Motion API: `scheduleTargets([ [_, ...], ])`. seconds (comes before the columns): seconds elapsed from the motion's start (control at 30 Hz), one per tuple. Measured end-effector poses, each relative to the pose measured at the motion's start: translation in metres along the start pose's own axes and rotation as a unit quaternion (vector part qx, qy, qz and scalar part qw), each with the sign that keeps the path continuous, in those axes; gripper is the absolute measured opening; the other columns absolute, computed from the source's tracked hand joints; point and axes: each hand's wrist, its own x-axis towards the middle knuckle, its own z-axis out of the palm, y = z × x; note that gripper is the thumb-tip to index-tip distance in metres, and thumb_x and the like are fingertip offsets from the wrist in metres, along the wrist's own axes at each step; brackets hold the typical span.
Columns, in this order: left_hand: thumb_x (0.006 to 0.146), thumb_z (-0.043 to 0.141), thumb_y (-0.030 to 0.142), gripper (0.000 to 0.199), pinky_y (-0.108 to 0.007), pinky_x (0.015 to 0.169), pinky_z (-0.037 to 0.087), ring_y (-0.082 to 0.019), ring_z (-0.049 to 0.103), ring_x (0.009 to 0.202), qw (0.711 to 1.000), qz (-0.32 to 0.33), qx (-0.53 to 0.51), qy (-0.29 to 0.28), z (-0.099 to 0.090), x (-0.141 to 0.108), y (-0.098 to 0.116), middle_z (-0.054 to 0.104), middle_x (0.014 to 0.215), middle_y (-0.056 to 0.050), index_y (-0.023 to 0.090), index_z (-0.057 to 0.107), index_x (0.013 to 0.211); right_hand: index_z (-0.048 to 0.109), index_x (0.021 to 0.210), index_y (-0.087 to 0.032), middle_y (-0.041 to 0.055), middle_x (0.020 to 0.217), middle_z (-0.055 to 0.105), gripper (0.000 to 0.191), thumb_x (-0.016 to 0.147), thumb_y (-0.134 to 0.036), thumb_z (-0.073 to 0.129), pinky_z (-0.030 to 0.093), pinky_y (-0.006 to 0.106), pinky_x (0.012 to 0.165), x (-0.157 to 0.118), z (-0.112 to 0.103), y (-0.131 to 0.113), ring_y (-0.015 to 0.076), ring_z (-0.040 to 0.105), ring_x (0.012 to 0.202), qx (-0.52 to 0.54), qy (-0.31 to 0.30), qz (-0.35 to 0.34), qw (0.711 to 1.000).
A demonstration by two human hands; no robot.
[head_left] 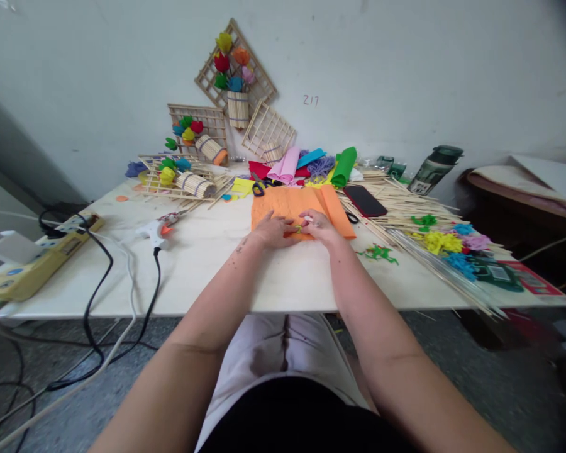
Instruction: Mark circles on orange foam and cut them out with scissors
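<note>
A sheet of orange crepe paper (287,200) lies on the table in front of me, with its right side folded or rolled. My left hand (274,230) rests on its lower part, fingers stretched out flat. Beside it, my right hand (319,226) has its fingers closed in a pinch; a small whitish bit shows at the fingertips, too small to name. Between both hands a small yellow piece (298,229) lies against the orange paper. Black-handled scissors (352,217) stick out from under the paper's right edge.
On the left are a white glue gun (155,233) and a yellow power strip (42,261) with trailing cables. Stick lattices with paper flowers (236,75) lean on the wall. To the right are a phone (365,201), loose sticks (405,201) and a dark bottle (436,170).
</note>
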Motion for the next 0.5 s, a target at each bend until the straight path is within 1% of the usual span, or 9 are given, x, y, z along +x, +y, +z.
scheduleTargets([
  [0.17, 0.085, 0.029, 0.064, 0.062, -0.048, 0.112, 0.004, -0.024, 0.030, 0.135, 1.000, -0.002, 0.008, 0.008, 0.004, 0.002, 0.001, 0.038, 0.147, -0.001, 0.033, 0.043, 0.137, 0.062, 0.101, -0.018, -0.0026, 0.074, 0.061, 0.040, 0.062, -0.009, 0.059, 0.048, 0.024, 0.062, 0.003, 0.001, 0.006, 0.0119, 0.057, 0.065, 0.027, 0.004, -0.004, 1.000],
  [0.3, 0.084, 0.027, 0.066, 0.065, -0.050, 0.112, 0.006, -0.025, 0.029, 0.136, 1.000, 0.001, 0.011, 0.007, 0.005, 0.002, 0.000, 0.036, 0.148, -0.001, 0.033, 0.044, 0.137, 0.064, 0.098, -0.018, -0.0009, 0.077, 0.064, 0.037, 0.063, -0.008, 0.056, 0.049, 0.024, 0.063, 0.005, 0.003, 0.004, 0.0130, 0.060, 0.066, 0.054, 0.052, 0.026, 0.997],
  [0.37, 0.084, 0.028, 0.066, 0.064, -0.050, 0.112, 0.006, -0.025, 0.028, 0.136, 1.000, 0.001, 0.013, 0.004, 0.004, 0.002, 0.000, 0.035, 0.149, 0.000, 0.034, 0.045, 0.136, 0.064, 0.099, -0.017, 0.0003, 0.072, 0.065, 0.034, 0.066, -0.010, 0.055, 0.049, 0.024, 0.059, 0.006, 0.003, 0.001, 0.0131, 0.060, 0.060, 0.082, 0.082, 0.069, 0.991],
  [0.43, 0.084, 0.028, 0.066, 0.063, -0.050, 0.112, 0.007, -0.025, 0.028, 0.137, 1.000, 0.001, 0.012, -0.001, 0.004, 0.002, 0.000, 0.034, 0.149, 0.000, 0.034, 0.045, 0.136, 0.063, 0.098, -0.015, 0.0013, 0.065, 0.064, 0.027, 0.073, -0.015, 0.054, 0.048, 0.023, 0.053, 0.006, 0.003, -0.003, 0.0122, 0.058, 0.052, 0.107, 0.104, 0.104, 0.983],
  [0.5, 0.084, 0.029, 0.065, 0.064, -0.052, 0.111, 0.007, -0.025, 0.027, 0.137, 1.000, -0.001, 0.008, -0.006, 0.003, 0.002, 0.000, 0.033, 0.150, -0.001, 0.033, 0.044, 0.136, 0.064, 0.092, -0.014, 0.0024, 0.060, 0.064, 0.019, 0.080, -0.022, 0.052, 0.047, 0.022, 0.050, 0.005, 0.002, -0.006, 0.0114, 0.056, 0.047, 0.115, 0.119, 0.101, 0.981],
])
